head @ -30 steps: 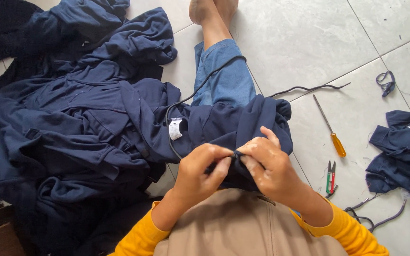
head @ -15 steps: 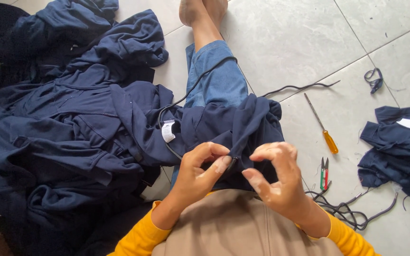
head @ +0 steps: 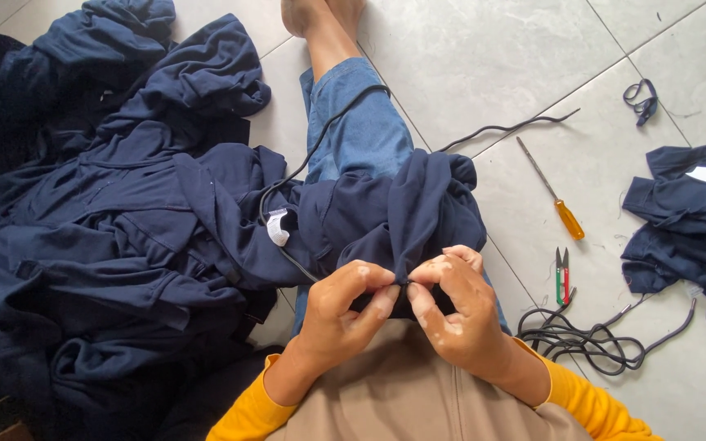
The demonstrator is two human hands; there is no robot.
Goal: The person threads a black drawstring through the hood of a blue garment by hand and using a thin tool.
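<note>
White label point(head: 278, 228) lies left of hands point(head: 402, 286) pinching navy garment point(head: 394, 212).

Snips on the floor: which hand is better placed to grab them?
Likely the right hand. The red-and-green snips lie on the tile on that side, just past it. The left hand would have to cross over the navy garment both hands pinch.

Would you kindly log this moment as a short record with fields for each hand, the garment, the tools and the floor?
left hand: pinches the garment's bunched edge
right hand: pinches the same spot, fingertips meeting the left's
garment: navy, draped over the lap and jeans leg
cord: black, runs over the leg into the garment
pile: navy clothes to the left
tools: screwdriver and snips on the floor, right side
loose cords: coiled near the snips
</note>
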